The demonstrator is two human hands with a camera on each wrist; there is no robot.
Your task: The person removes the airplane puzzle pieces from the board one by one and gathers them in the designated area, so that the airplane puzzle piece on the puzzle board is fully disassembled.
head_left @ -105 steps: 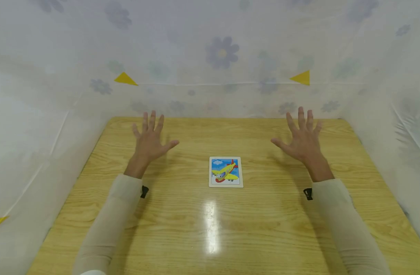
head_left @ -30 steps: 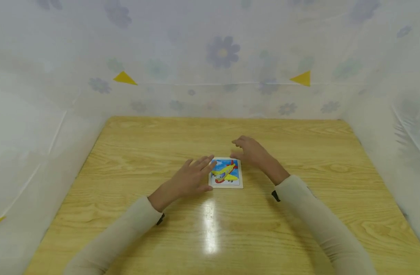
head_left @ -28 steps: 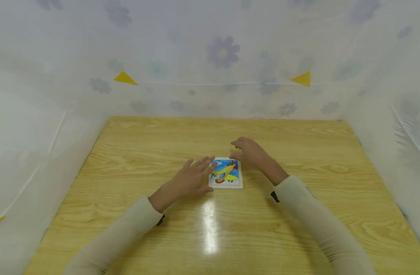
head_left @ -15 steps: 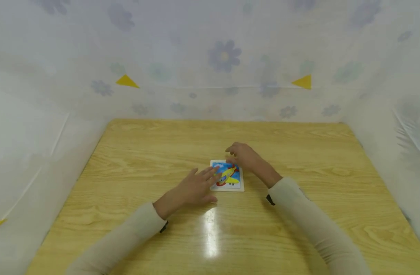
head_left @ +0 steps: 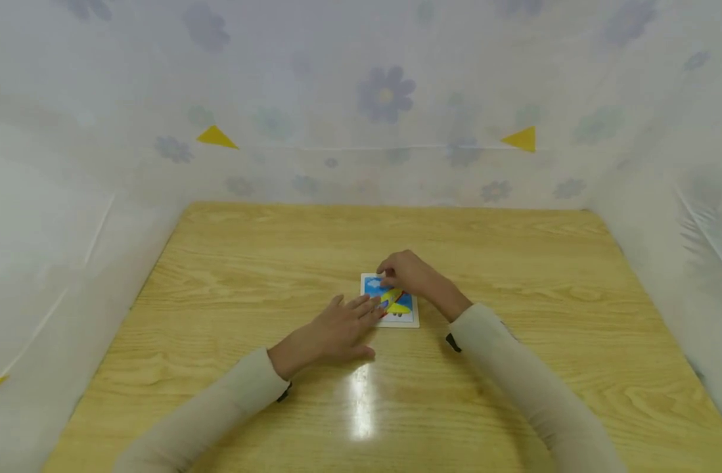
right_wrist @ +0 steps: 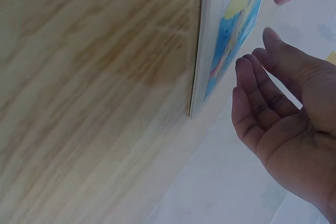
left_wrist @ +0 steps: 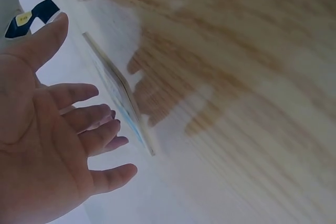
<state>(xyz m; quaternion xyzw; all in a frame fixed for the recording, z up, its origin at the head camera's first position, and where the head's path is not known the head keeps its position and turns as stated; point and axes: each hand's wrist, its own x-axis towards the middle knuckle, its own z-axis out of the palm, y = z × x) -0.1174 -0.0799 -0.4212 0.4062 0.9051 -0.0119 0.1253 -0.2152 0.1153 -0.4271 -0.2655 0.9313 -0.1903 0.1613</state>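
A square cartoon airplane picture board (head_left: 405,318) with a pale frame lies flat near the middle of the wooden table. My left hand (head_left: 343,328) reaches over its left side, fingers stretched and thumb spread toward me. In the left wrist view, the left hand (left_wrist: 58,135) hovers by the thin edge of the board (left_wrist: 121,88). Over the upper part of the picture my right hand (head_left: 414,272) points its fingers down, thumb apart. The right wrist view shows the right hand (right_wrist: 289,114) loosely curved just above the board (right_wrist: 236,30), with nothing visible held. Contact is hard to tell.
The wood-grain table (head_left: 248,256) extends around the board on all sides. A white flowered sheet (head_left: 337,79) hangs behind and along both sides, with yellow triangles (head_left: 519,139) on it. Light reflects off the tabletop in front of the board.
Both hands came in from wide apart to the board. Within the last second, the left hand slid slightly right and nearer, and the right hand moved left and down over the picture.
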